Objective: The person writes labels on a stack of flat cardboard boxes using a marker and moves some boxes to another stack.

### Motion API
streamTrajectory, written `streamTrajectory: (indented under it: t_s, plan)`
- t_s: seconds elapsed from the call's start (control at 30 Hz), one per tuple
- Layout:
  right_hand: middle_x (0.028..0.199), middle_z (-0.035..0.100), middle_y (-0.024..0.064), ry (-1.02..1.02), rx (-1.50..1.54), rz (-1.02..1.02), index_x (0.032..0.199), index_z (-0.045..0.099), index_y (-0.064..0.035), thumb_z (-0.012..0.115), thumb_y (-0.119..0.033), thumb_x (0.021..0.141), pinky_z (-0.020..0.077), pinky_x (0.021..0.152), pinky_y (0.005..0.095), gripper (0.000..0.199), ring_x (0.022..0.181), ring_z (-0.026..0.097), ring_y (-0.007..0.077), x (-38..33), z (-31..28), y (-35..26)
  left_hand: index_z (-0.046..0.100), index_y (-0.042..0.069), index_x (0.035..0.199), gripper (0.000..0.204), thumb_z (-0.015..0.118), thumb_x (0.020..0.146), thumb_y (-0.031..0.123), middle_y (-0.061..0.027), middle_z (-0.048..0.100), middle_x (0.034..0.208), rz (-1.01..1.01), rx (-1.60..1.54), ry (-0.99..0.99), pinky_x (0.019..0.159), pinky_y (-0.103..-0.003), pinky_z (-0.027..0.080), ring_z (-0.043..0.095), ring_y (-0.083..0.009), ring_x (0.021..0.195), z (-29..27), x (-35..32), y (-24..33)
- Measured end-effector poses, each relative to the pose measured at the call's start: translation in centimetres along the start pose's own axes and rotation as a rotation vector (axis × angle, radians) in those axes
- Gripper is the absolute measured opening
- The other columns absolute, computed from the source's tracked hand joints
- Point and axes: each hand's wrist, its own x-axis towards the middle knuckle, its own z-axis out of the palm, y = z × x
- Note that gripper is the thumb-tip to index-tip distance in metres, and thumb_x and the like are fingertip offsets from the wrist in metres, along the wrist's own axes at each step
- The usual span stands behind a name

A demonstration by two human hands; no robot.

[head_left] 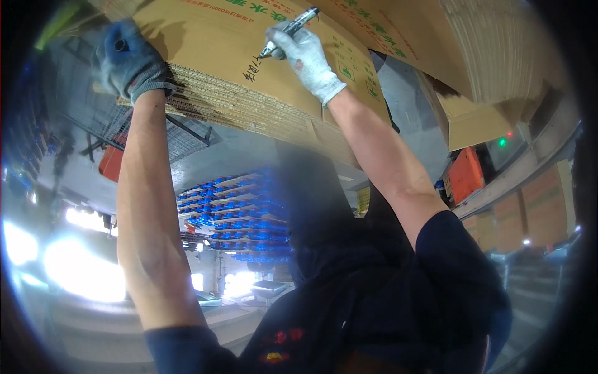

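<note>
My right hand (pixel 305 61), in a pale work glove with a small reddish stain, grips a black-and-white marker pen (pixel 290 31). The pen's tip touches or nearly touches the top sheet beside short black handwriting. Under it lies a thick stack of flat brown cardboard cartons (pixel 212 47) with green and red print. Their layered edges face me. At the stack's left end, my left hand (pixel 128 59), in a grey-blue glove, is closed and rests against the cardboard. A small dark ring that looks like the marker cap (pixel 121 45) shows between its fingers.
More flat cartons (pixel 492 50) stand at the upper right, close to my right arm. Layered racks of blue items (pixel 237 215) are behind. A wire-mesh frame (pixel 165 131) lies below the stack, and an orange-red bin (pixel 466 174) stands at the right.
</note>
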Motion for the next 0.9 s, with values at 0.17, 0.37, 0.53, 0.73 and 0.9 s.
streamTrajectory:
  t_s: [0.17, 0.37, 0.53, 0.73, 0.9]
  plan:
    - [0.083, 0.064, 0.0021, 0.071, -0.135, 0.018, 0.096, 0.064, -0.0019, 0.064, -0.023, 0.090, 0.0492, 0.064, 0.0223, 0.022, 0.070, 0.058, 0.0072, -0.1, 0.1, 0.2, 0.070, 0.014, 0.101, 0.043, 0.056, 0.087, 0.052, -0.0085, 0.065, 0.112, -0.031, 0.038, -0.037, 0.096, -0.043, 0.038, 0.055, -0.0296, 0.107, -0.3, -0.1, 0.5]
    - [0.076, 0.062, 0.0022, 0.026, -0.020, 0.002, 0.088, 0.063, -0.0028, 0.069, -0.022, 0.088, 0.0486, 0.061, 0.0222, 0.020, 0.066, 0.057, 0.0072, -0.1, 0.2, -0.5, 0.070, 0.014, 0.101, 0.044, 0.054, 0.087, 0.053, -0.0073, 0.063, 0.115, 0.003, 0.059, -0.032, 0.097, -0.044, 0.037, 0.053, -0.0299, 0.110, -0.1, 0.0, -0.1]
    - [0.075, 0.063, 0.0031, 0.043, 0.025, 0.041, 0.086, 0.064, -0.0028, 0.070, -0.023, 0.087, 0.0495, 0.061, 0.0225, 0.021, 0.067, 0.059, 0.0083, -0.9, -0.3, -0.9, 0.067, 0.015, 0.101, 0.044, 0.057, 0.085, 0.055, -0.0124, 0.063, 0.104, 0.041, 0.028, -0.010, 0.085, -0.044, 0.047, 0.058, -0.0312, 0.098, -0.2, 0.1, -0.2]
    - [0.080, 0.063, 0.0037, 0.021, -0.095, 0.059, 0.089, 0.063, -0.0018, 0.069, -0.018, 0.087, 0.0500, 0.062, 0.0229, 0.017, 0.070, 0.059, 0.0095, -2.0, -0.8, -1.1, 0.069, 0.014, 0.104, 0.049, 0.055, 0.086, 0.057, -0.0109, 0.064, 0.110, -0.013, -0.023, -0.011, 0.093, -0.045, 0.042, 0.055, -0.0314, 0.106, -0.6, -0.2, 1.1]
    - [0.078, 0.062, 0.0032, 0.008, -0.061, 0.090, 0.093, 0.063, -0.0008, 0.070, -0.019, 0.087, 0.0492, 0.061, 0.0232, 0.020, 0.069, 0.058, 0.0084, -2.1, -0.7, -0.9, 0.069, 0.014, 0.104, 0.048, 0.057, 0.085, 0.056, -0.0109, 0.064, 0.112, -0.027, 0.108, -0.085, 0.093, -0.045, 0.041, 0.055, -0.0311, 0.106, -0.2, 0.3, -0.6]
